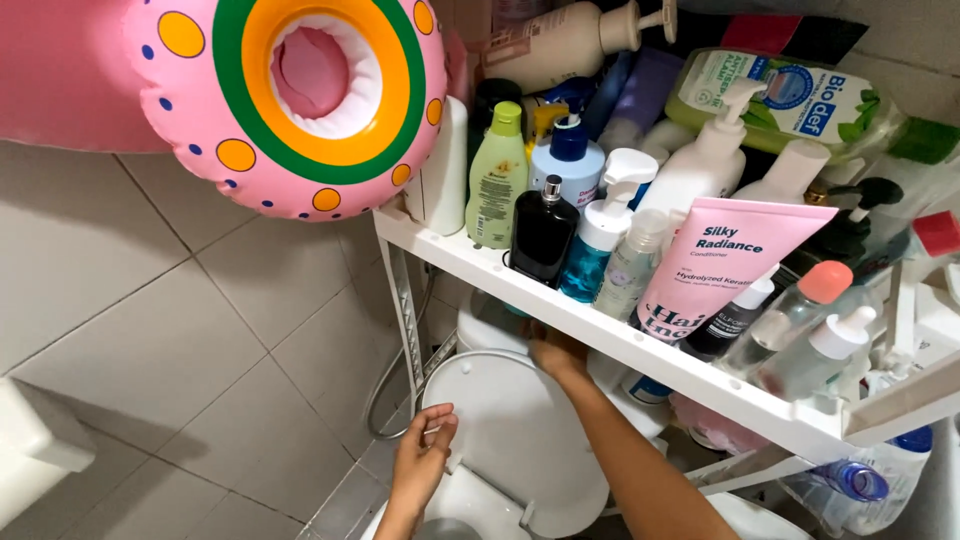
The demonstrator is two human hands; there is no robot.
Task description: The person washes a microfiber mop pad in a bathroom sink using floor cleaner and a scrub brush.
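My left hand (424,458) reaches up from the bottom edge, and its fingers and thumb close on the left rim of the raised white toilet lid (520,440). My right hand (556,352) stretches forward under the white shelf (610,340) and rests at the top of the lid, against the white cistern (488,325). The shelf's front edge hides its fingertips, so its grip is not visible. A little of the toilet bowl (448,528) shows below the lid.
The shelf over the toilet holds several bottles: a black perfume bottle (543,235), a green bottle (497,180), a pink tube (722,262) and pump dispensers. A pink inflatable ring (300,100) hangs at upper left. A metal hose (385,385) runs down the tiled wall.
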